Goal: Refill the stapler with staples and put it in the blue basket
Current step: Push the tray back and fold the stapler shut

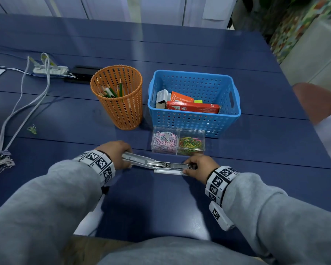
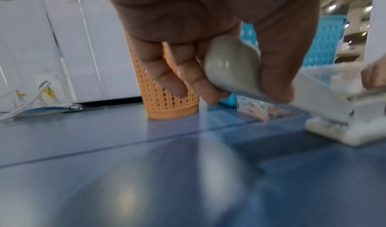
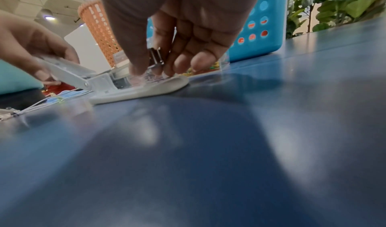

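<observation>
Head view: left hand (image 1: 116,153) grips the far end of the stapler's (image 1: 157,165) swung-open top arm, fingers curled round it. Right hand (image 1: 199,165) pinches the front end of the stapler, thumb at the near side, fingers on the far side, holding the base down on the table (image 1: 161,203). Stapler lies opened flat, hinge near the middle, metal staple channel showing between the two hands.

Left wrist view adds: the arm's rounded grey end (image 2: 231,65) is clamped between thumb and fingers (image 2: 167,80), lifted off the table. The white base (image 2: 342,131) sits on the surface at right, blurred.

Right wrist view adds: fingertips (image 3: 200,62) and thumb close on a shiny metal piece (image 3: 155,56) at the stapler's front; whether staples are loaded cannot be told. Base is pale, flat with a rounded tip, resting on the table; top arm slopes up to the other hand (image 3: 35,48).

Stapler is near the table's front edge, just in front of a clear two-part box (image 1: 178,142) of paper clips. Behind that stands the blue basket (image 1: 235,104) with red boxes (image 1: 191,107) inside. Orange pencil cup (image 1: 120,104) stands left of the basket. Power strip (image 1: 50,70) and white cables (image 1: 21,104) lie far left.
</observation>
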Motion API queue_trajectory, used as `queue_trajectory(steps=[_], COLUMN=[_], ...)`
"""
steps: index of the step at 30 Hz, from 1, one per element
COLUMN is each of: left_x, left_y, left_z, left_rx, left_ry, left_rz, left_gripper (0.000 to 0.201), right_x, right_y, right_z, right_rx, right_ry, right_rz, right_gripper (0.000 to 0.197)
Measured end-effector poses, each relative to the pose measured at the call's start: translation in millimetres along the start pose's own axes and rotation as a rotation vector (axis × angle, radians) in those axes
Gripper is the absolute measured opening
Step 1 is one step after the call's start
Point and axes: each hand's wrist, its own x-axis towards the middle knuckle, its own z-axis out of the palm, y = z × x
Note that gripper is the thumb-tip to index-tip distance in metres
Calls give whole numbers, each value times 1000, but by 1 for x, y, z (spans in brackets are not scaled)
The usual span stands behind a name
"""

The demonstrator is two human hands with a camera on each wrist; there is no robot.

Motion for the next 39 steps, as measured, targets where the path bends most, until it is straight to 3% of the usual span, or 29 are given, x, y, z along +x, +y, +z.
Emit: queue_trajectory(steps=[10, 16, 23, 30, 39], left_x=[-2, 7, 21, 29, 37], left_y=[41, 72, 104, 109, 106], left_z=[-17, -4, 19, 34, 40], left_rx=[-144, -201, -155, -62, 106], left_ry=[162, 54, -67, -95, -178], left_rz=[231, 298, 292, 281, 237], left_gripper=[27, 38, 37, 33, 49], right_x=[2, 3, 2, -2, -3], right_y=[5, 9, 11, 18, 20], right_z=[6, 9, 9, 10, 8], right_rx=[91, 87, 126, 191, 234], right_ry=[35, 37, 29, 62, -7], right_rz=[37, 57, 87, 127, 126], right_gripper=[29, 34, 46, 33, 49])
